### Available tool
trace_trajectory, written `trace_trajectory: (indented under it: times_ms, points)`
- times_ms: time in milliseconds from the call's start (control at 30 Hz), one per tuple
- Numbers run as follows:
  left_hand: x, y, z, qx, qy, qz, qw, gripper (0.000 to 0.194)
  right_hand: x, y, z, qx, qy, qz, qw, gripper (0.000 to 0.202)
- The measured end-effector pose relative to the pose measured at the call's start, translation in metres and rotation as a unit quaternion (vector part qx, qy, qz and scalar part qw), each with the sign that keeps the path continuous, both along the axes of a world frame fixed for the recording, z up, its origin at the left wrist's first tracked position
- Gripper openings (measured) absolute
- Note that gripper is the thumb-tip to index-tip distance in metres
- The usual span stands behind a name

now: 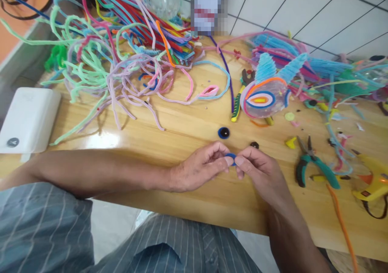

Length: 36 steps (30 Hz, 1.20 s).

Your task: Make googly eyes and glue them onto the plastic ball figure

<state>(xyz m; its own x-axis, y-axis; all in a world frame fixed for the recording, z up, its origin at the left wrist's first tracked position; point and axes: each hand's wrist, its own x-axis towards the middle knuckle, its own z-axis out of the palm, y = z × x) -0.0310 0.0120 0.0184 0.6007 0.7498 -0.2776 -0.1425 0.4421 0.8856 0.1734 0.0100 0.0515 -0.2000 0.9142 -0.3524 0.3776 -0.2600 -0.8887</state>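
Observation:
Near the table's front edge, my left hand (201, 166) and my right hand (257, 170) meet, both closed in a pinch. Between their fingertips is a small blue pipe-cleaner coil (230, 156), partly covered by the thumbs. Just beyond lies a black toy eye with a blue rim (224, 133). A dark round piece (254, 145) sits behind my right fingers. Farther back stands a clear plastic body (266, 107) decorated with blue ear shapes and coiled orange, pink, white and blue pipe cleaners.
Teal-handled pliers (313, 170) and a yellow glue gun (374, 176) lie at right. Green-and-yellow cutters (239, 99) rest beside the plastic body. Loose pipe cleaners (100, 70) pile up at back left, near a white power bank (28, 119). An orange pipe cleaner (341, 220) crosses the front edge.

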Motion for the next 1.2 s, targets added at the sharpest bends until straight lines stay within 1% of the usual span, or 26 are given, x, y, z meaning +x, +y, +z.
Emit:
trace_trajectory:
  times_ms: [167,367,467,567,667,733,800,900,967,1067,1133,1200]
  points:
    - [0.000,0.001,-0.001,0.025,0.017,0.008,0.999,0.037,0.000,-0.001,-0.001,-0.006,-0.002,0.016,1.000,0.026]
    - [-0.002,0.003,0.002,0.067,0.020,0.026,0.997,0.029,0.001,-0.001,-0.004,-0.011,0.026,0.003,1.000,0.022]
    - [-0.002,0.004,0.003,0.112,0.047,0.022,0.992,0.025,0.002,-0.001,-0.007,-0.004,0.030,0.000,1.000,0.023]
    - [-0.002,0.006,0.000,0.170,0.079,0.020,0.982,0.024,0.001,-0.003,-0.009,0.044,-0.014,0.003,0.999,0.021]
    - [-0.002,0.007,-0.002,0.178,0.084,0.023,0.980,0.025,-0.003,-0.007,-0.010,0.121,-0.073,-0.010,0.990,0.018]
    - [-0.002,0.007,-0.002,0.159,0.081,0.030,0.983,0.025,-0.006,-0.011,-0.011,0.182,-0.110,-0.025,0.977,0.016]
    - [-0.002,0.007,-0.002,0.142,0.077,0.039,0.986,0.025,-0.009,-0.013,-0.012,0.253,-0.152,-0.034,0.955,0.012]
    - [-0.001,0.007,-0.003,0.129,0.062,0.052,0.988,0.025,-0.012,-0.015,-0.015,0.360,-0.214,-0.025,0.908,0.006]
    - [-0.001,0.007,-0.004,0.122,0.047,0.060,0.990,0.025,-0.013,-0.015,-0.016,0.411,-0.250,-0.014,0.877,0.006]
    - [0.000,0.007,-0.004,0.100,0.011,0.071,0.992,0.023,-0.013,-0.015,-0.017,0.456,-0.286,0.004,0.843,0.007]
    - [0.001,0.008,-0.003,0.078,-0.019,0.076,0.994,0.022,-0.013,-0.014,-0.016,0.464,-0.294,0.014,0.836,0.009]
    - [0.002,0.009,-0.002,0.059,-0.037,0.085,0.994,0.023,-0.013,-0.014,-0.016,0.462,-0.289,0.013,0.838,0.010]
